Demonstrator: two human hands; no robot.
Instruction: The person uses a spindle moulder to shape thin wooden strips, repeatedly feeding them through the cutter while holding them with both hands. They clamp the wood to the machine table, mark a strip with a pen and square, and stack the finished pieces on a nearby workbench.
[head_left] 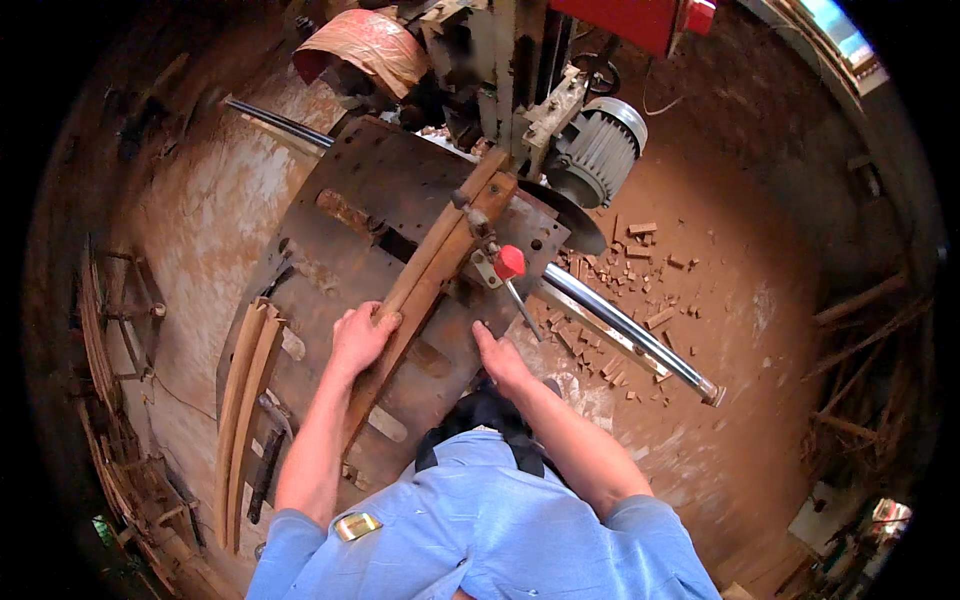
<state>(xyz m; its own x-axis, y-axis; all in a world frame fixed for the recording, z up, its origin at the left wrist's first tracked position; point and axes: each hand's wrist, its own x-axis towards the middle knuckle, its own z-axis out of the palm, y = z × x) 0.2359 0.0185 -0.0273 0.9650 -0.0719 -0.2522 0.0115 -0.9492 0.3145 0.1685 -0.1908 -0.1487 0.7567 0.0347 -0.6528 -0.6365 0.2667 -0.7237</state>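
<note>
Two long wooden pieces lie side by side across a dark metal machine table (330, 230). My left hand (362, 338) is closed over the near part of the left wooden piece (430, 258), thumb toward the joint. At their far end, a toggle clamp with a red knob (510, 262) and a metal lever stands against the right-hand piece. My right hand (500, 358) rests at the table's near right edge, one digit stretched out and nothing visible in it; its other fingers are partly hidden.
Behind the table stands a machine with a grey motor (602, 145) and a dark round blade (575, 215). A shiny rail (635, 330) juts out right, above scattered wood offcuts (640, 250). Curved wooden strips (240, 410) lean at the table's left, beside a dark-handled tool (265, 475).
</note>
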